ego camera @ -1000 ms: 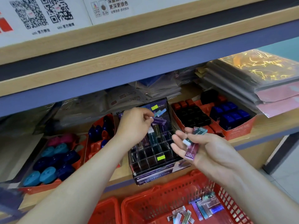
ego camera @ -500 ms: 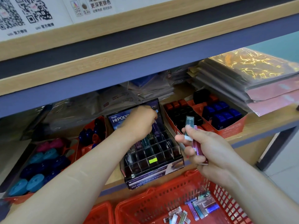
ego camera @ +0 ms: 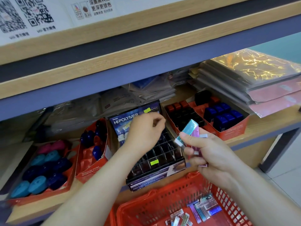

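A black Hi-Polymer eraser display box (ego camera: 160, 174) with a grid of slots stands on the wooden shelf (ego camera: 260, 126). A few erasers stand in its back-left slots (ego camera: 121, 137). My left hand (ego camera: 145, 129) hovers over the box's back rows, fingers loosely curled, with nothing visible in it. To the right of the box, my right hand (ego camera: 210, 154) grips a small bunch of slim erasers. Its thumb lies on a teal eraser (ego camera: 187, 131), which sticks up and tilts right, with purple erasers (ego camera: 195, 134) behind it.
A red plastic basket (ego camera: 146, 207) below the shelf holds several more slim erasers (ego camera: 203, 207). Red trays of blue, teal and pink items (ego camera: 45, 167) sit left of the box, and red trays of dark and blue blocks (ego camera: 223, 118) sit right. Stacked foil sheets (ego camera: 254, 74) lie far right.
My left hand set its purple eraser into the box's back rows and has lifted off without it. My right hand's thumb has pushed the teal eraser up out of the bunch.
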Demonstrator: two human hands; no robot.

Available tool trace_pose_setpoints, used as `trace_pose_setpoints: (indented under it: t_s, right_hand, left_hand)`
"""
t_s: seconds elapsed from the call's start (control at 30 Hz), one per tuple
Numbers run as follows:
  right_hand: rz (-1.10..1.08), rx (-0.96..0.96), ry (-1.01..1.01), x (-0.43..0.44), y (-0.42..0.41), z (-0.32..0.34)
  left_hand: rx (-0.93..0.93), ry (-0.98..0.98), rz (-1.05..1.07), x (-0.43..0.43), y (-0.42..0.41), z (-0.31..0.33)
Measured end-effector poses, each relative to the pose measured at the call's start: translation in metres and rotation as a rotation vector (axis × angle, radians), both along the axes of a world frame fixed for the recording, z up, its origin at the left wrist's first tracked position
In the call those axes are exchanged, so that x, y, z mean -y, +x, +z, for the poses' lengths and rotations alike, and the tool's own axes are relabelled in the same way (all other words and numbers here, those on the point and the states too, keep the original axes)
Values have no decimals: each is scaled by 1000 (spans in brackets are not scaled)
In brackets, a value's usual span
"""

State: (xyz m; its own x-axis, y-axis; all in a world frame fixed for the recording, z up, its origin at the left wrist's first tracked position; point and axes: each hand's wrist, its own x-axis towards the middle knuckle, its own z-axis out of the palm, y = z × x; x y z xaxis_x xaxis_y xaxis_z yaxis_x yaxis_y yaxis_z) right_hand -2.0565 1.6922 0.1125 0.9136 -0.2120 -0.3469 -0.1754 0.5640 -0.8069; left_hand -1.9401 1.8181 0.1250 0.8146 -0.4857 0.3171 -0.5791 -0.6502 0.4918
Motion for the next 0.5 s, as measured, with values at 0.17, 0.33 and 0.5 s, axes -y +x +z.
trace_pose_setpoints:
  t_s: [0.17,0.33,0.5]
  right_hand:
    - [38,19,-33,-4,1,-1]
    - [127,7,-29,-14,-1,-2]
    - [-22,-29,179,-10,-1,5]
  left_hand:
    - [-552,-450,-69,-15,-63,2]
    - [-600,-680,103,-33,-75,-12]
    - [-452,-681,257,-66,-62,-6]
